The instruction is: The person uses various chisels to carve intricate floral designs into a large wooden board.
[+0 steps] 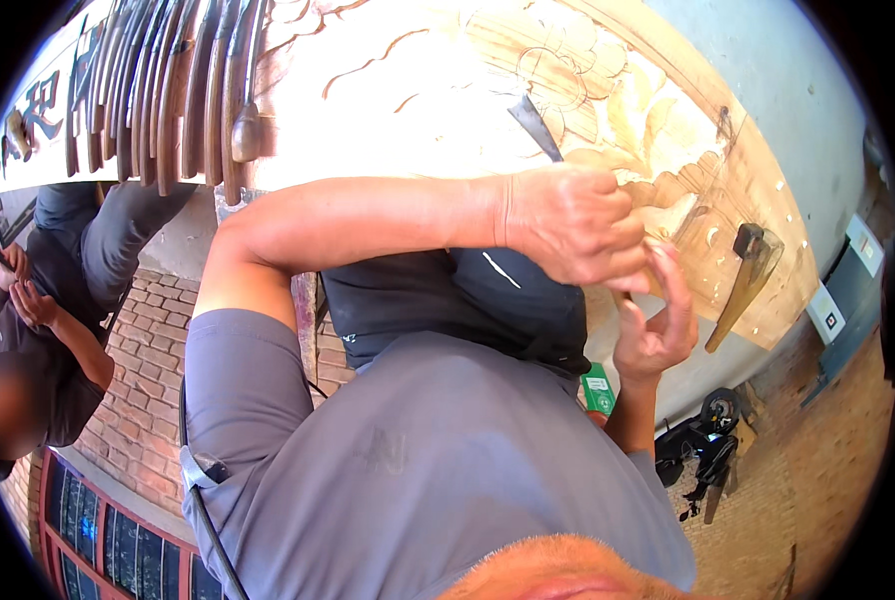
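Note:
My left hand (578, 222) is closed around a chisel, its arm reaching across in front of my body. The chisel's dark flared blade (536, 128) sticks out past the thumb side, pointing up and left over the board. A short bit of its handle shows below the fist. Just beneath, my right hand (658, 325) has thumb and forefinger apart in a curve, close to the handle's end and touching or nearly touching the left fingers. Behind both hands lies a carved wooden panel (668, 120) with petal-like relief, drawn lines and pale chips; glare washes out its middle.
A hammer-like tool (748, 245) with a dark head and wooden handle lies on the panel's right. Several long carving tools (158, 90) are lined up at upper left. Another person (68, 320) sits at the left. A green box (598, 388) stands below the panel.

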Motion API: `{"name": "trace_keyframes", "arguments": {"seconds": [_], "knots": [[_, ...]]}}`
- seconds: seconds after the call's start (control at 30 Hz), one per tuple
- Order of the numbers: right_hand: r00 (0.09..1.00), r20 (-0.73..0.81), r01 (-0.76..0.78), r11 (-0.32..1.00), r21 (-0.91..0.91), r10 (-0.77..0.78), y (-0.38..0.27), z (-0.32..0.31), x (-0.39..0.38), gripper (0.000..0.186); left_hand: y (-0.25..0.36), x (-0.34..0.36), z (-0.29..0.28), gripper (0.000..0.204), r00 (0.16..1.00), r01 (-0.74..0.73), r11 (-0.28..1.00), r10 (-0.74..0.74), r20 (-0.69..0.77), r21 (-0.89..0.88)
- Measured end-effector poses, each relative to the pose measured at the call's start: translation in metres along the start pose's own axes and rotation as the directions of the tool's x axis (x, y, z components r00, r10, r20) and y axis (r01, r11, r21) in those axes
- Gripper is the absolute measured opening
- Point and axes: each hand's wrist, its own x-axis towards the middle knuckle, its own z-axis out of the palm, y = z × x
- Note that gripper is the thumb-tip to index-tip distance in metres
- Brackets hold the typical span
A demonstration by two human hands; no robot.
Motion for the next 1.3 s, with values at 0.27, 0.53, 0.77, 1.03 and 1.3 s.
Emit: {"name": "trace_keyframes", "arguments": {"seconds": [0.27,0.53,0.77,1.03,1.3], "knots": [[0.984,0.143,-0.092,0.993,-0.077,0.102,-0.016,0.004,-0.014,0.050,0.000,-0.006,0.004,0.048,0.997,0.069,0.990,-0.064,0.049,-0.125],[0.979,0.126,-0.162,0.987,-0.006,0.162,-0.015,0.005,-0.020,0.027,-0.002,-0.004,0.000,0.045,0.978,0.171,0.961,-0.138,0.157,-0.220],[0.952,0.168,-0.270,0.960,0.074,0.254,-0.025,-0.001,-0.017,0.029,-0.003,-0.002,-0.002,0.044,0.979,0.147,0.952,-0.102,0.176,-0.269],[0.916,0.156,-0.396,0.899,0.189,0.371,-0.033,0.004,-0.014,0.028,-0.003,-0.002,-0.001,0.048,0.978,0.168,0.945,-0.124,0.169,-0.282],[0.938,0.109,-0.346,0.918,0.195,0.330,-0.029,0.010,-0.016,0.022,0.000,-0.003,0.005,0.050,0.975,0.199,0.955,-0.171,0.140,-0.218]]}}
